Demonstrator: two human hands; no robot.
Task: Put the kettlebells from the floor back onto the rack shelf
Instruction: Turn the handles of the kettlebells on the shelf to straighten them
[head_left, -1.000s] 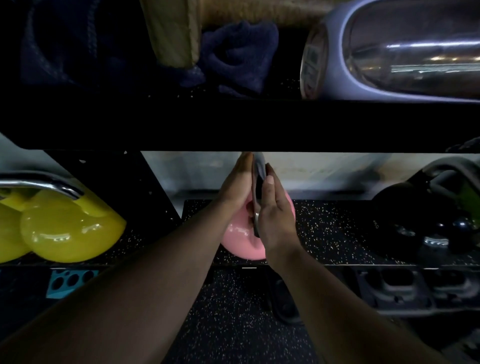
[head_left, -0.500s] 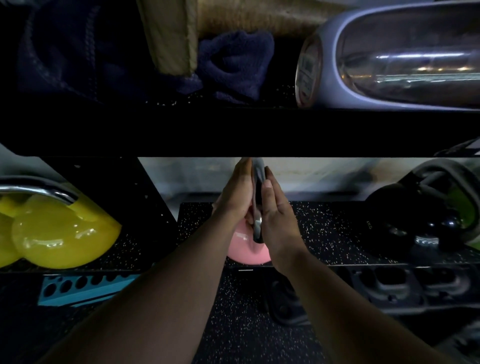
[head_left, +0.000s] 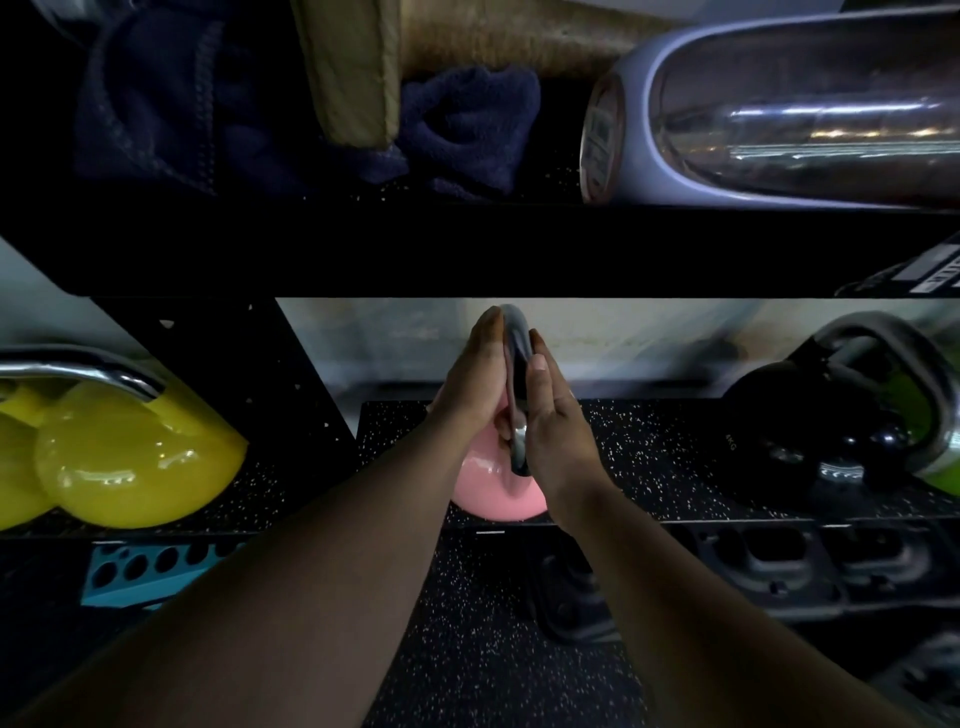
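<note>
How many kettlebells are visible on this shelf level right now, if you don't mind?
4: yellow kettlebell left, pink kettlebell centre in both hands, black kettlebell and green kettlebell right. Others may be hidden.

1. A dark blue towel lies crumpled on the upper shelf.
2. Left of it, a tan padded block stands over more dark cloth.
3. At the right, a lilac clear-bodied bottle lies on its side.
4. Low on the left, a teal block with round holes shows.
</note>
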